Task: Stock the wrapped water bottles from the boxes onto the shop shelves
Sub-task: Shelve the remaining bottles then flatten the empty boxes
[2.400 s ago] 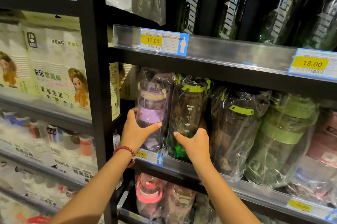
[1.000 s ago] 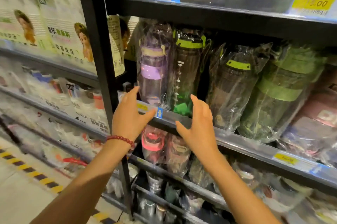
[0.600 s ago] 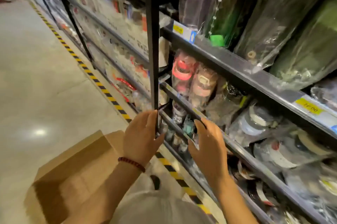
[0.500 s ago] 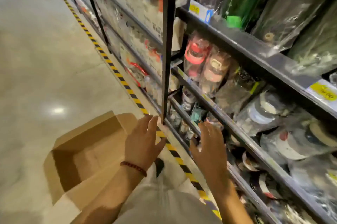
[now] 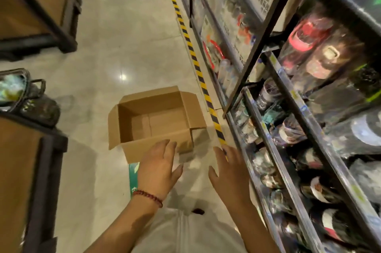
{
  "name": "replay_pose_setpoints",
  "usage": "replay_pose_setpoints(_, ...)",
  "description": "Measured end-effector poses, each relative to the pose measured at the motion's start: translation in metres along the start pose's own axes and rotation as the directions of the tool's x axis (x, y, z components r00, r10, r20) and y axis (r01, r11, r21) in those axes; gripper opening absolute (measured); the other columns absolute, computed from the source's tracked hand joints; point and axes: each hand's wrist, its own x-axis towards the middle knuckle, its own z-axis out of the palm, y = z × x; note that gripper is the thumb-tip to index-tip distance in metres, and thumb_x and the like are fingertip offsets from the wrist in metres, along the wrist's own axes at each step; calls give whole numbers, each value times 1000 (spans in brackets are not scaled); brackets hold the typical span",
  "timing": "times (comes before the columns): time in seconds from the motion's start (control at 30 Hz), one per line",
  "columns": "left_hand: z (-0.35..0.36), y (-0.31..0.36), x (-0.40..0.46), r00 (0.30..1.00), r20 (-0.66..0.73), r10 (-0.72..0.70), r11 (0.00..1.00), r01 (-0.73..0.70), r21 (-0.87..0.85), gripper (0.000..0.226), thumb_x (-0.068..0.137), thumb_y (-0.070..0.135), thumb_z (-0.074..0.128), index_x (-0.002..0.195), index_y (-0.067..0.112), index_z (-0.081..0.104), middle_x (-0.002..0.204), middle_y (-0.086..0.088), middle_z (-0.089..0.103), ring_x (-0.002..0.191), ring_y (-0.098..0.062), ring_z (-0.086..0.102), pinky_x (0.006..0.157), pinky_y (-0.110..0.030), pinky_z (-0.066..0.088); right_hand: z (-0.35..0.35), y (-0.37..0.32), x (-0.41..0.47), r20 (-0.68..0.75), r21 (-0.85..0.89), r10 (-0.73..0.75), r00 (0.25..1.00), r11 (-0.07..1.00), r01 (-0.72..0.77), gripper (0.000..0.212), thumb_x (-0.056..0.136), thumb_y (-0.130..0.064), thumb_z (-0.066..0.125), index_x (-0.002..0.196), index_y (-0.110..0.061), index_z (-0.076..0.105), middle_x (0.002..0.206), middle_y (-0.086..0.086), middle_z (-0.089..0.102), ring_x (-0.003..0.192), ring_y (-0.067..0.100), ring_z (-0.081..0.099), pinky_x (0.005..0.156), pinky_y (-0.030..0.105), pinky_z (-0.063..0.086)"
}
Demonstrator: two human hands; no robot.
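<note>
Bare forearms; red bead bracelet [image 5: 148,197] on left wrist; white garment [image 5: 185,234].

1 open cardboard box [image 5: 156,116], 2 hands: left hand [image 5: 158,168], right hand [image 5: 228,172]

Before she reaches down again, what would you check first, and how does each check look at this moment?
1. Both hands free: ok. The left hand and right hand are open and hold nothing.
2. Box open and in reach: ok. Its flaps are spread, and it sits on the floor just ahead of the hands.
3. Bottles left in the box: not ok. Only bare cardboard shows inside.
4. Another full box nearby: cannot tell. None shows in this view.
5. Room on the shelves: cannot tell. They look packed with wrapped bottles, but the picture is blurred.
</note>
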Motion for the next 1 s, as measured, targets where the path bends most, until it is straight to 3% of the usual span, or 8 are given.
replay_pose_setpoints(0.3, 12, -111, 6, 964, 117, -238, 969, 243, -38, 61, 60, 35, 84, 112, 8, 65, 110, -12, 67, 96, -31, 65, 80, -41, 55, 55, -79, 47, 183, 13, -69, 981, 998, 67, 54, 48, -19, 90, 97, -11, 70, 100, 9, 68, 89, 31, 67, 62, 35, 56)
replay_pose_setpoints(0.5, 63, -191, 58, 937, 200, -285, 956, 294, -15, 64, 53, 40, 87, 107, 13, 68, 101, -6, 70, 84, -25, 68, 70, -34, 56, 156, -111, 107, 283, -8, -88, 955, 995, 95, 50, 47, -17, 90, 93, -11, 70, 98, 7, 68, 91, 28, 66, 68, 33, 56)
replay_pose_setpoints(0.6, 115, -224, 83, 914, 271, -302, 948, 317, -12, 62, 58, 40, 86, 111, 13, 67, 101, -5, 69, 85, -25, 66, 71, -34, 56, 221, -111, 128, 344, -47, -57, 937, 996, 78, 54, 40, -21, 92, 90, -14, 71, 97, 6, 69, 89, 28, 68, 64, 34, 57)
replay_pose_setpoints(0.8, 233, -272, 123, 935, 304, -185, 983, 181, 40, 61, 89, 46, 53, 142, 21, 33, 142, -1, 41, 126, -21, 41, 104, -32, 35, 356, -87, 162, 377, -49, -114, 919, 989, 143, 41, 56, -18, 85, 94, -14, 70, 95, 4, 66, 92, 29, 64, 70, 36, 54)
replay_pose_setpoints(1.0, 406, -321, 157, 953, 244, -180, 983, 167, 73, 57, 85, 50, 57, 132, 22, 41, 132, 0, 47, 118, -19, 45, 99, -32, 41, 520, -33, 176, 393, -79, -197, 898, 966, 246, 42, 89, -31, 57, 129, -18, 50, 134, 4, 48, 126, 28, 37, 102, 39, 33)
